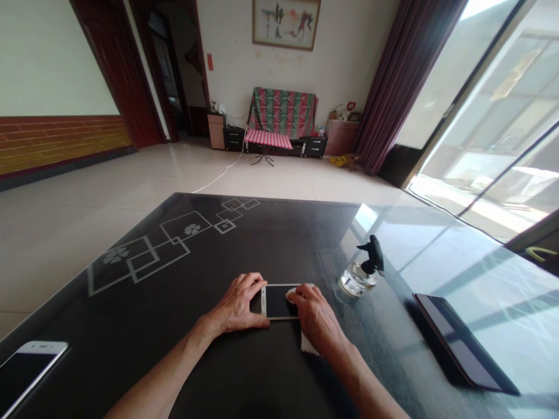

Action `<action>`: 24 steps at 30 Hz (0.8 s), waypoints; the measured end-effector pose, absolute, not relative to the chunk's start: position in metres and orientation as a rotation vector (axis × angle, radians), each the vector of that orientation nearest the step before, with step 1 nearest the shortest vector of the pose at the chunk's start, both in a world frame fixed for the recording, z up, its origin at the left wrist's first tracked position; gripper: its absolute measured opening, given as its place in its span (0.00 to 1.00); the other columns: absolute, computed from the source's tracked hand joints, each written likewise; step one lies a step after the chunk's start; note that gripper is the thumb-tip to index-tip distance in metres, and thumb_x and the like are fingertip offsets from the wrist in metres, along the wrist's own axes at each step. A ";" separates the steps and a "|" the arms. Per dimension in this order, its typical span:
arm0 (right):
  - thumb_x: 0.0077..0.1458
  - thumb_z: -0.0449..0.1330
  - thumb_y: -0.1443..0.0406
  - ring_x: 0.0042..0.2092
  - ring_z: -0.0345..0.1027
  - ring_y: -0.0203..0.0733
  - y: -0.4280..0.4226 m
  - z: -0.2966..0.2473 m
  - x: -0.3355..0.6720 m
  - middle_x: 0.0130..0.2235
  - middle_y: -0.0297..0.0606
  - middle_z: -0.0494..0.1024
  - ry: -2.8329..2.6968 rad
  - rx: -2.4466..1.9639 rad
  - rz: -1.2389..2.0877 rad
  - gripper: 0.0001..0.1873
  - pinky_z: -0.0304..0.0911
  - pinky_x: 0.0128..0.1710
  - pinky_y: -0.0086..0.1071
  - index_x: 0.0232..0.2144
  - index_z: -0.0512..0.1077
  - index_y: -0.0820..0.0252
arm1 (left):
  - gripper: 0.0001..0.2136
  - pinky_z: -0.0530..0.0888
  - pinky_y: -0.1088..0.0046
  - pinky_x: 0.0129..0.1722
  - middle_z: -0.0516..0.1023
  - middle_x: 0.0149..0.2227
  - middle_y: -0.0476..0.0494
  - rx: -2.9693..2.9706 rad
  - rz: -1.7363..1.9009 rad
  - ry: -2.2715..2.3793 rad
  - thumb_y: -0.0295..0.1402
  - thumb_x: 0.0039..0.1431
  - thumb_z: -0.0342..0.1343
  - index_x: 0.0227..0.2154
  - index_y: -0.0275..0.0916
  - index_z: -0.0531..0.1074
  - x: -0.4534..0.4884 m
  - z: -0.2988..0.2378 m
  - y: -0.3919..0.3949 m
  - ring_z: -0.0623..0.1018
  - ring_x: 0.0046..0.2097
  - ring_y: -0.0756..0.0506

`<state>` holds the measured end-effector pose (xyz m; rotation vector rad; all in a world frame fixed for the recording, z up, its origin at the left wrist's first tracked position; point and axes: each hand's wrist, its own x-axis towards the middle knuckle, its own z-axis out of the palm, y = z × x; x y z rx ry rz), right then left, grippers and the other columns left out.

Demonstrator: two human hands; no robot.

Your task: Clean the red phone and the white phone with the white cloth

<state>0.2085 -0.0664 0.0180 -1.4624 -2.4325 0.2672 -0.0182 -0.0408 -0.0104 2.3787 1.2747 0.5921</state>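
Observation:
A white-framed smartphone (pixel 279 302) lies flat, screen up, on the dark glossy table (pixel 209 361). My left hand (pixel 238 302) grips its left end, fingers at the far corner and thumb at the near one. Over the right part of the screen, my right hand (pixel 314 311) is closed on a pale cloth (pixel 309 344). One bit of the cloth shows at the fingertips, and a zigzag-edged corner hangs out below the palm. The phone's right end is mostly hidden under this hand.
A clear spray bottle (pixel 358 279) with a black trigger head stands right of my right hand. Farther right lies a dark tablet (pixel 465 343). Another white phone (pixel 32 369) rests at the near left. Beyond the table is a small striped folding table (pixel 268 139).

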 end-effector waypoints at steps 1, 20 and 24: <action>0.58 0.47 0.74 0.40 0.60 0.40 -0.062 0.018 0.216 0.40 0.40 0.69 -2.417 -1.487 0.250 0.17 0.58 0.41 0.31 0.41 0.73 0.55 | 0.35 0.65 0.62 0.50 0.64 0.52 0.43 2.379 0.589 1.270 0.50 0.39 0.64 0.52 0.43 0.65 -0.018 -0.010 -0.041 0.66 0.49 0.38; 0.58 0.45 0.74 0.39 0.61 0.42 -0.090 0.017 0.231 0.41 0.41 0.70 -2.372 -1.486 0.305 0.20 0.60 0.40 0.32 0.43 0.72 0.54 | 0.35 0.64 0.62 0.51 0.64 0.52 0.43 2.373 0.590 1.277 0.49 0.38 0.65 0.51 0.43 0.66 -0.018 -0.008 -0.042 0.65 0.49 0.39; 0.58 0.45 0.74 0.39 0.61 0.42 -0.081 0.016 0.223 0.41 0.40 0.70 -2.378 -1.480 0.279 0.20 0.60 0.41 0.32 0.43 0.73 0.54 | 0.36 0.64 0.62 0.50 0.64 0.51 0.43 2.369 0.598 1.279 0.50 0.37 0.65 0.52 0.43 0.65 -0.017 -0.010 -0.041 0.66 0.49 0.38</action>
